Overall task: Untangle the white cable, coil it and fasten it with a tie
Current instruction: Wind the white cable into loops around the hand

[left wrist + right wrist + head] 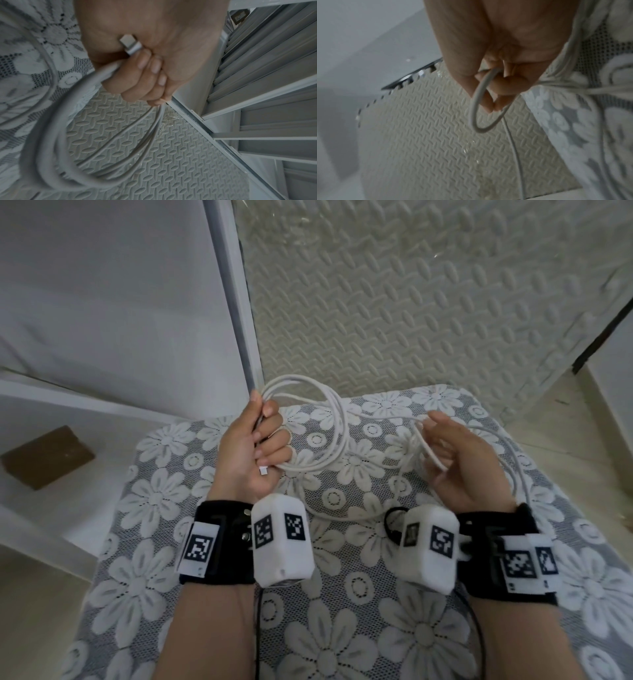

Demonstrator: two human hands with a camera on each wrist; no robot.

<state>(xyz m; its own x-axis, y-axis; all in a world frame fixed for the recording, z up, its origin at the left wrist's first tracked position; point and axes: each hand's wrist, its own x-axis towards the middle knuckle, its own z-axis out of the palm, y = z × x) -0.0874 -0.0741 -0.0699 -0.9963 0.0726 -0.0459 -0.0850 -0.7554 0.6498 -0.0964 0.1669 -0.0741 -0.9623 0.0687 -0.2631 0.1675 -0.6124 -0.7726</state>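
The left hand (251, 450) grips several loops of the white cable (329, 419) in a closed fist, the plug end (131, 46) protruding at the palm; the right hand (455, 460) holds a single strand in curled fingers (503, 82). The coil hangs above the counter (144, 583), long axis running left to right, slack trailing rightward. Lace floral cloth covers the counter; beyond lies an embossed foam mat (411, 302).

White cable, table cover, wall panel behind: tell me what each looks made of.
White cable: smooth matte plastic or rubber jacket that bends into soft loops; its connector has a shiny, metal-looking tip.
Table cover: white lace fabric, with woven daisies on open mesh.
Wall panel: probably foam matting, cream with an embossed oval tread; a jigsaw-toothed edge shows in the right wrist view.
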